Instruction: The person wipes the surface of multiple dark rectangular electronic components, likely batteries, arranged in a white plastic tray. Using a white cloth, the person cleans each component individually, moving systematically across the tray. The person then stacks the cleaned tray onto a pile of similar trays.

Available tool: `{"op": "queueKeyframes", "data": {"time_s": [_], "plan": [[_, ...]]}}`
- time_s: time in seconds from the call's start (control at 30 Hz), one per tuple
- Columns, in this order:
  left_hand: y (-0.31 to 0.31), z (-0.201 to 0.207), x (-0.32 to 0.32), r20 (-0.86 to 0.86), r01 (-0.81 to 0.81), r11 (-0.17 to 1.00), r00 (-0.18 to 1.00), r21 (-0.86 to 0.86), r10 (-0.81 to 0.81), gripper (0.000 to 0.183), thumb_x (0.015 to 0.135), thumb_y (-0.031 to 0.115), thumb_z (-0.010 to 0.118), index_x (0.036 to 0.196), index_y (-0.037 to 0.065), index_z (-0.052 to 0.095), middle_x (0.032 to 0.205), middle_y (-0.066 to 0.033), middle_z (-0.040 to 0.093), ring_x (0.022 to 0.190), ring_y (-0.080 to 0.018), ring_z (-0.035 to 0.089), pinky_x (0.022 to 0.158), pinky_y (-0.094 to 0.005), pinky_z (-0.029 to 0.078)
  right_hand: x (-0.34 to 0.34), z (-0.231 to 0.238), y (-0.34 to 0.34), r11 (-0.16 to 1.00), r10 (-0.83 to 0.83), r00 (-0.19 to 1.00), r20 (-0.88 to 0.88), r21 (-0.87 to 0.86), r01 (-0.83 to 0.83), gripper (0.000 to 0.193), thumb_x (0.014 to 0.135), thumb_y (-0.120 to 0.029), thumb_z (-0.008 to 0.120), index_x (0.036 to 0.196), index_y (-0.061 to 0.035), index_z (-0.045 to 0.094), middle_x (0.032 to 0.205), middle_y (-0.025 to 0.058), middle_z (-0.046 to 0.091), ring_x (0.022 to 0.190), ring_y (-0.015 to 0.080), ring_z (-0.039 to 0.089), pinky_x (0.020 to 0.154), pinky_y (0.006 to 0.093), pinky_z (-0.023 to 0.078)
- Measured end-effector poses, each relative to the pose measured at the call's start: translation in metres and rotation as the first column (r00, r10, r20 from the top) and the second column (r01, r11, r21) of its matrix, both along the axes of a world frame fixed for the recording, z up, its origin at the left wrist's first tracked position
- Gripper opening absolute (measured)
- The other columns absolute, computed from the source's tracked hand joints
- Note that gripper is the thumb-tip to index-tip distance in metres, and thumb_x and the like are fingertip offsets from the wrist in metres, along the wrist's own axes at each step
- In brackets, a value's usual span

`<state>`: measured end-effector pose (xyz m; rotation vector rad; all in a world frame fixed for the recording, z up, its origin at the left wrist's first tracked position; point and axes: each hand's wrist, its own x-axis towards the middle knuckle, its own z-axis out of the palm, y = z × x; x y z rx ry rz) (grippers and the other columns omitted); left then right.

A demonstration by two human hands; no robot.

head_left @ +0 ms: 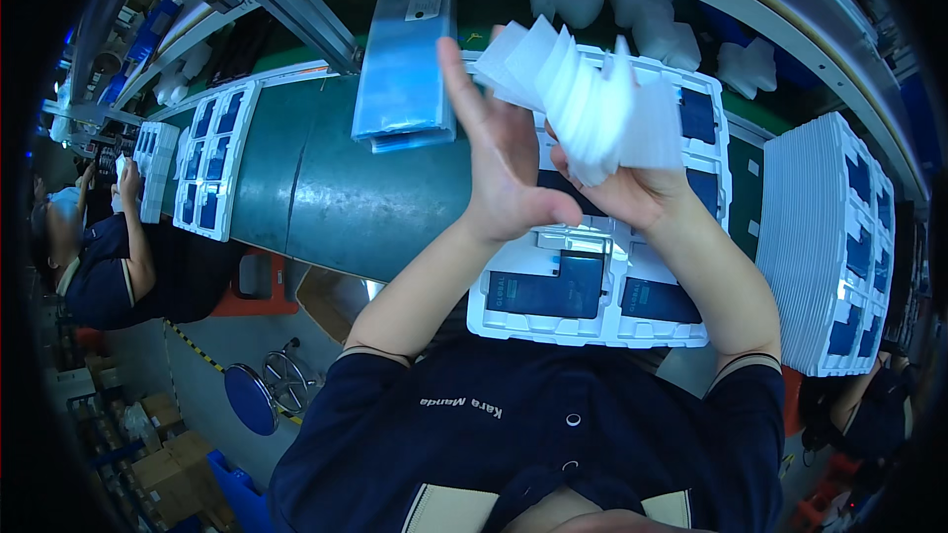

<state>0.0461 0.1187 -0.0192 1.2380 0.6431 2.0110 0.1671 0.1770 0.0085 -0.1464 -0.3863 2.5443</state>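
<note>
Your right grip [637, 195] holds the fanned white sheets [591, 118]; your left grip [506, 170] is spread, empty.
Pinch their near edge firmly, above the white tray [553, 332], to prevent slipping.

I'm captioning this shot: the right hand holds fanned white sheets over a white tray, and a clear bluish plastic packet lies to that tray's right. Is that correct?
Not quite: the clear bluish plastic packet lies to the left of the white tray, as the head view shows. The right hand does hold fanned white sheets over that tray.
</note>
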Motion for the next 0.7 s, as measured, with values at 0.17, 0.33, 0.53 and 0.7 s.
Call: {"op": "queueKeyframes", "data": {"time_s": [0.17,0.33,0.53,0.7], "plan": [[0.009,0.007,-0.003,-0.346,-0.057,0.995,0.935,0.08,0.082,0.141,0.052,0.036,0.093,0.147,0.011,-0.007,0.151,-0.0199,0.018,0.132,-0.0287,0.034,0.107,-0.0404,0.031,0.007,0.004,0.002,0.958,-0.072,0.987,0.146,0.286,0.027,0.041,0.094,-0.032,0.058,0.124,-0.0041,0.051,0.118,0.0098,0.058,0.107,0.0184,0.06,0.09,0.0354,0.051],[0.018,0.023,0.0,-0.374,-0.217,0.944,0.878,0.249,0.3,0.105,0.068,0.006,0.081,0.145,0.005,0.011,0.114,-0.0157,0.055,0.107,-0.0259,0.058,0.095,-0.0379,0.045,-0.002,0.018,-0.01,0.885,-0.316,0.893,0.321,0.438,0.156,0.052,0.087,-0.029,0.07,0.126,-0.0033,0.046,0.117,0.01,0.056,0.11,0.0183,0.055,0.096,0.0338,0.045],[0.023,0.053,0.017,0.293,0.091,0.992,0.954,-0.086,-0.063,0.083,0.081,0.0,0.068,0.145,0.009,0.016,0.102,-0.0115,0.058,0.11,-0.0277,0.058,0.097,-0.0419,0.045,0.007,0.02,0.003,0.865,-0.401,0.873,0.278,0.428,0.261,0.057,0.083,-0.028,0.074,0.125,-0.0027,0.044,0.116,0.0111,0.053,0.11,0.0192,0.054,0.095,0.0345,0.044],[0.029,0.055,0.035,0.457,0.301,0.951,0.858,-0.076,-0.235,0.08,0.08,0.006,0.069,0.143,0.009,0.019,0.108,-0.0116,0.058,0.12,-0.026,0.051,0.101,-0.0438,0.041,0.013,0.025,0.012,0.637,-0.648,0.728,0.225,0.684,0.356,0.056,0.081,-0.026,0.076,0.122,-0.0023,0.045,0.118,0.013,0.05,0.109,0.0202,0.054,0.092,0.0347,0.046]]}}
